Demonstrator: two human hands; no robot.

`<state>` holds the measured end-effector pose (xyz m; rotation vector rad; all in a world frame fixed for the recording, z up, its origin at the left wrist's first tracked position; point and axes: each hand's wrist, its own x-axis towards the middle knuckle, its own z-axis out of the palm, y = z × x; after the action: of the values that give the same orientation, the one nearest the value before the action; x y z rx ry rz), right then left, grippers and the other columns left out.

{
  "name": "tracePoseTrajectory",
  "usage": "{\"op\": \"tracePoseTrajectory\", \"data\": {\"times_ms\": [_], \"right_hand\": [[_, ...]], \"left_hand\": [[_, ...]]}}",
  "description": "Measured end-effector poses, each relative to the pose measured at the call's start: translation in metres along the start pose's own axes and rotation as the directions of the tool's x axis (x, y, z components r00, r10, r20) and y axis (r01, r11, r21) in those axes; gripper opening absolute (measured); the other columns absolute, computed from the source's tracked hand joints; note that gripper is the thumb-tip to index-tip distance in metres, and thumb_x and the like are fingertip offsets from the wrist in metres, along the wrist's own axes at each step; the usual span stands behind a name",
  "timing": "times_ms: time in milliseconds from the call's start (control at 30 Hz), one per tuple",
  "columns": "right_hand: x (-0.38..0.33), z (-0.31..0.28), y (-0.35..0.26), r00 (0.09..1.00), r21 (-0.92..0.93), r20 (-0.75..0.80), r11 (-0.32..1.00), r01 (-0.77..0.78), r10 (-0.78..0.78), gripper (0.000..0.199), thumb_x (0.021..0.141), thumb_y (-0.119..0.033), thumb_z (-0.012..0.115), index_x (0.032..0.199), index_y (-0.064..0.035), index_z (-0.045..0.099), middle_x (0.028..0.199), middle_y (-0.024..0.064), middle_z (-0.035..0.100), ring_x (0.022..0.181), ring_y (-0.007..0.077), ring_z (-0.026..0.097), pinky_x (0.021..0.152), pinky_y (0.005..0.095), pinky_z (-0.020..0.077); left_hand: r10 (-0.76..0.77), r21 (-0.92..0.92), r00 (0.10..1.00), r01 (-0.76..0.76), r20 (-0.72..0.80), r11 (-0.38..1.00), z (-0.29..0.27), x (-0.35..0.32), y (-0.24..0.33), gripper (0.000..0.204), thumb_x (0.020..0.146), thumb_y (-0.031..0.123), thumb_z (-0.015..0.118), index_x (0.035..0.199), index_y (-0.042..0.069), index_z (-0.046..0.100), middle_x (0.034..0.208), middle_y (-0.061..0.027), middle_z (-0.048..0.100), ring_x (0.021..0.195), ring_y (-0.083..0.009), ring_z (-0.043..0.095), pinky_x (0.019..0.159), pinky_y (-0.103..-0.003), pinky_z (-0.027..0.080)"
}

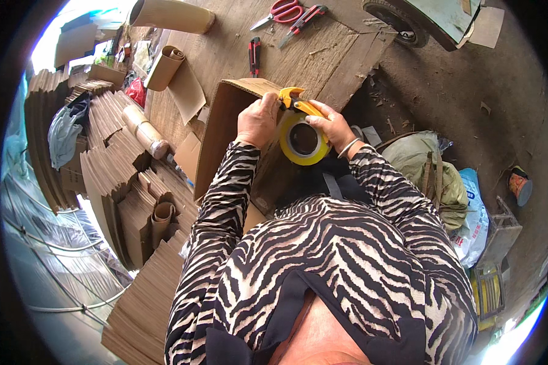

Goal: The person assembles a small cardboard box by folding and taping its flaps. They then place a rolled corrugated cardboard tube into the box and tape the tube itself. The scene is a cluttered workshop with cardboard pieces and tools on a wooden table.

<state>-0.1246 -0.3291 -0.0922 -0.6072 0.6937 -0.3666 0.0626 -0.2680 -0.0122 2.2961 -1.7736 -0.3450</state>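
My right hand (pixel 335 129) grips a yellow tape dispenser (pixel 311 109) by its handle. A large roll of yellow-edged packing tape (pixel 289 155) hangs in it below the fingers. Right against the dispenser's cutter end, my left hand (pixel 257 121) is closed with the fingertips pinched together. What is between those fingertips is too small to make out. Both hands are over the upper edge of an open cardboard box (pixel 223 115), which stands tilted in front of me with its opening toward the left. My forearms hide part of the box.
Red-handled scissors (pixel 285 11), a utility knife (pixel 302 24) and another knife (pixel 254 58) lie on the wooden board (pixel 225 52). Stacked flat cardboard (pixel 112 173) fills the left side. A wheeled cart (pixel 432 21) stands far right. Bags (pixel 420 167) lie on the right.
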Motion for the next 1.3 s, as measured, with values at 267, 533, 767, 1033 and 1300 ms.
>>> {"op": "tracePoseTrajectory", "data": {"times_ms": [267,533,767,1033,1300], "right_hand": [[-0.018,0.034,0.046,0.935,-0.098,-0.224,0.961,0.258,-0.274,0.059,0.085,-0.014,0.068,0.136,0.0053,0.043,0.126,0.0151,0.056,0.115,0.0197,0.054,0.1,0.028,0.0408],[-0.054,0.058,0.097,0.961,-0.272,-0.209,0.955,0.121,-0.181,0.061,0.082,-0.017,0.07,0.136,0.0012,0.046,0.124,0.0145,0.059,0.108,0.0189,0.058,0.094,0.0278,0.0448],[-0.081,0.082,0.126,0.968,-0.285,-0.223,0.957,0.048,-0.115,0.063,0.08,-0.018,0.071,0.137,-0.0026,0.047,0.125,0.0135,0.058,0.106,0.0201,0.059,0.091,0.0275,0.0462],[-0.059,0.081,0.125,0.98,-0.207,-0.097,0.967,0.15,-0.173,0.064,0.08,-0.016,0.072,0.136,-0.0002,0.046,0.126,0.014,0.058,0.112,0.0207,0.057,0.096,0.0286,0.0437],[0.01,0.082,0.085,0.989,-0.32,0.047,0.936,0.145,-0.137,0.069,0.079,-0.022,0.074,0.135,0.0047,0.045,0.126,0.0152,0.058,0.11,0.0193,0.057,0.094,0.0292,0.0455]], "left_hand": [[0.102,-0.064,0.99,-0.108,-0.095,0.992,0.011,0.001,-0.011,0.012,0.093,0.022,0.055,0.094,0.011,0.052,0.071,-0.0141,0.063,0.065,-0.0343,0.063,0.056,-0.043,0.05],[0.053,-0.077,0.998,-0.055,-0.029,0.995,0.013,0.008,-0.019,0.02,0.094,0.032,0.05,0.096,0.012,0.05,0.072,-0.0182,0.064,0.071,-0.0395,0.063,0.062,-0.05,0.048],[-0.089,-0.047,0.993,0.093,0.083,0.995,0.006,0.006,-0.011,0.025,0.094,0.035,0.052,0.108,0.014,0.052,0.088,-0.021,0.066,0.086,-0.0416,0.062,0.074,-0.05,0.048],[0.122,-0.556,0.99,-0.062,0.072,0.829,-0.046,-0.114,-0.074,0.075,0.087,0.016,0.066,0.145,0.003,0.02,0.117,-0.014,0.061,0.096,-0.0302,0.064,0.084,-0.036,0.051],[-0.187,-0.14,0.952,0.225,0.243,0.964,-0.031,-0.203,-0.09,0.024,0.09,0.019,0.057,0.102,0.0,0.047,0.083,-0.027,0.061,0.079,-0.0438,0.06,0.066,-0.049,0.049]]}}
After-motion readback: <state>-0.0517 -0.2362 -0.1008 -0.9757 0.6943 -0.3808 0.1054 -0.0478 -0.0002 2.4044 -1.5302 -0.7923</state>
